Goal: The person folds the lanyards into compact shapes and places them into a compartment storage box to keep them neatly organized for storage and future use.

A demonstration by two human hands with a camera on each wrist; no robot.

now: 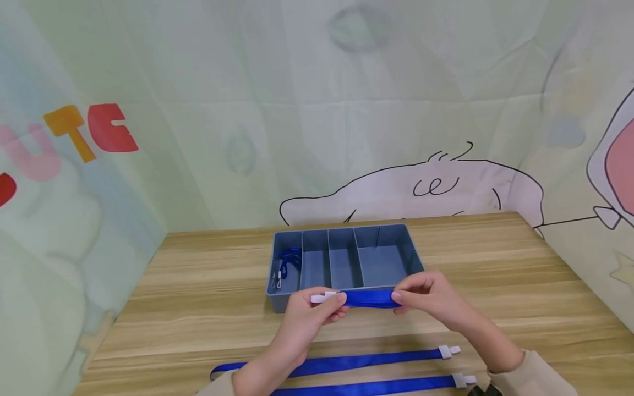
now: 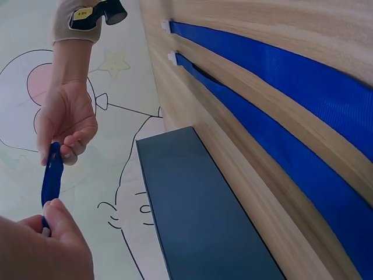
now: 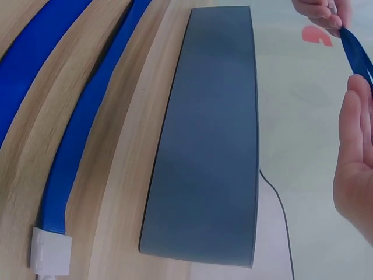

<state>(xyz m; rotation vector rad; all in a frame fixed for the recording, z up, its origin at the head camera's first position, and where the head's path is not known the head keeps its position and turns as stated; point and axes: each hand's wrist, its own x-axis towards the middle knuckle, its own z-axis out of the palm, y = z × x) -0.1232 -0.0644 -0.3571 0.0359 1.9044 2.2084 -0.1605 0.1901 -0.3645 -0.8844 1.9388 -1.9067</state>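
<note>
A blue lanyard (image 1: 370, 298), folded into a short flat bundle, stretches between both hands just in front of the grey box. My left hand (image 1: 315, 314) pinches its left end under the thumb, where a white plastic clip (image 1: 323, 297) sticks out. At the other end my right hand (image 1: 430, 297) pinches the folded strap between thumb and fingers. In the left wrist view the bundle (image 2: 52, 178) appears edge-on between the two hands. Two more blue lanyards, one behind (image 1: 366, 360) and one in front (image 1: 366, 387), lie stretched out on the table, white clips toward the right.
The grey divided box (image 1: 346, 264) stands behind the hands. Its leftmost compartment holds a coiled dark blue cord (image 1: 290, 258) with small metal-looking clips. Wood-grain table (image 1: 208, 286) extends to both sides, and a printed cloth backdrop (image 1: 198, 137) rises at its back edge.
</note>
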